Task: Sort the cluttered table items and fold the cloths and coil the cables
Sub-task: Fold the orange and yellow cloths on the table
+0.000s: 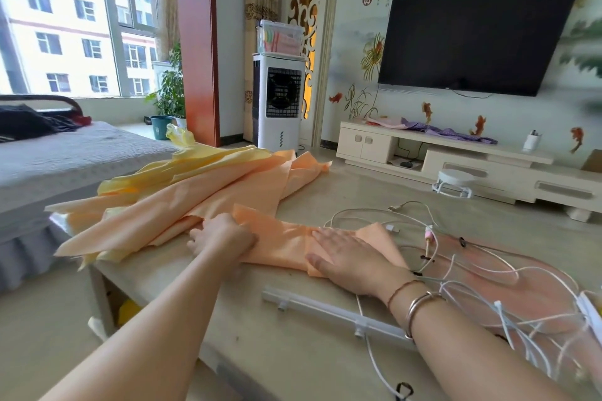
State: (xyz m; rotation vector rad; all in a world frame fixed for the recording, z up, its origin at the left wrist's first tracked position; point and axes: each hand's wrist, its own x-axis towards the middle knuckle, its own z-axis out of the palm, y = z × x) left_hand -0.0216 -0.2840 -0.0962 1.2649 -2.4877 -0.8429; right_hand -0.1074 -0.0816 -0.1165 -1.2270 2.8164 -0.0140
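Pressing hand: right hand (345, 255), fingers flat on the folded peach fabric cloth (283, 244).
Left hand (224, 238): grip curled, bunching that cloth.
Tangled white cables (456, 257): at 3 o'clock on the beige surface (260, 335).

Just one view here, a wide-angle cam on the person's head, looking forward and down over a table (293, 345). It sits close: both forearms run in from the bottom edge. Past the table it faces a wall with a TV (475, 42), window (75, 19) off left. Edges bend, fisheye-style.
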